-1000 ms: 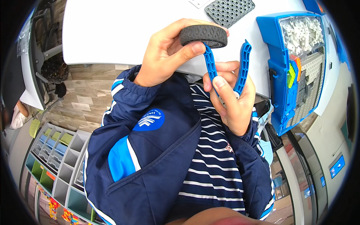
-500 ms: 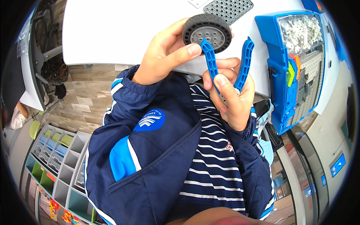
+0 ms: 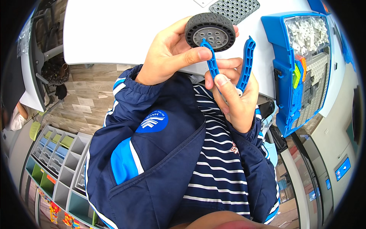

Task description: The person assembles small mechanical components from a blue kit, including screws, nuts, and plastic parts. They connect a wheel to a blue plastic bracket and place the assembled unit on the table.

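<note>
A black-tyred toy wheel [image 3: 210,32] with a grey, holed hub is gripped by my left hand [image 3: 167,53], fingers behind the tyre. My left thumb presses on a blue curved plastic arm [image 3: 212,64], whose pointed tip lies against the hub; I cannot tell whether it sits in a hole. A second blue curved arm [image 3: 248,61] rises on the right, its tip free and apart from the wheel. Both arms run down into my right hand [image 3: 236,91], which is closed round their lower ends. A small light grey piece [image 3: 239,92] shows there, mostly hidden by my fingers.
On the white table [image 3: 114,34], a grey perforated plate [image 3: 234,10] lies beyond the wheel. At the right stands a blue case [image 3: 280,76] with a bag of white parts [image 3: 306,32], grey plates and green and orange pieces. Shelving [image 3: 63,168] is at lower left.
The left blue arm's tip has shifted slightly left across the hub, and my left thumb now overlaps that arm. The right arm has moved a little left too.
</note>
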`<state>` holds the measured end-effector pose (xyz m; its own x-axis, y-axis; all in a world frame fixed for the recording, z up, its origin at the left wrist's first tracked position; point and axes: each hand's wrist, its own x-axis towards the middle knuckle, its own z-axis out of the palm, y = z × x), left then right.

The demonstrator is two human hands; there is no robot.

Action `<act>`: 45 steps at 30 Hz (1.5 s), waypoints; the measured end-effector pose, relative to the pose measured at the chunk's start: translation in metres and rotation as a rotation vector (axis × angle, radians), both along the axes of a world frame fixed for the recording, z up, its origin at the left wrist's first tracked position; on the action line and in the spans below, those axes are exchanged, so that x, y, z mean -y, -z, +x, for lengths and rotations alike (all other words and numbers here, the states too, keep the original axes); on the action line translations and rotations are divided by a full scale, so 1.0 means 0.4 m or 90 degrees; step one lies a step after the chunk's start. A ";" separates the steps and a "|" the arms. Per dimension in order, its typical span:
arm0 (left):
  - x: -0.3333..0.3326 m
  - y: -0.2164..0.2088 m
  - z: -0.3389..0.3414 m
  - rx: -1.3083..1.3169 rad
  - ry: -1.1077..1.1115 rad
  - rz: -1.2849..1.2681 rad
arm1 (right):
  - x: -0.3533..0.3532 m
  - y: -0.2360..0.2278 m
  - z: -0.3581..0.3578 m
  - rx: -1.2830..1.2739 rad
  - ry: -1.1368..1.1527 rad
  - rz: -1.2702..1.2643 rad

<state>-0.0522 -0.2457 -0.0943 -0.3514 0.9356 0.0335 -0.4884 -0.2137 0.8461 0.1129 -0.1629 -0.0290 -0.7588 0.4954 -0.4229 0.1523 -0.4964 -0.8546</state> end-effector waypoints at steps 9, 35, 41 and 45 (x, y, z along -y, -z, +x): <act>0.001 0.013 0.003 0.017 -0.028 0.010 | -0.001 -0.003 0.007 0.017 0.005 -0.002; 0.030 0.032 -0.070 0.590 0.194 0.179 | -0.017 0.025 -0.005 -0.006 0.026 0.378; 0.044 0.059 -0.055 0.596 0.192 0.209 | -0.028 0.032 -0.067 -0.101 0.062 0.397; 0.040 0.054 -0.035 0.505 0.183 0.188 | -0.026 0.045 -0.126 -0.143 0.061 0.506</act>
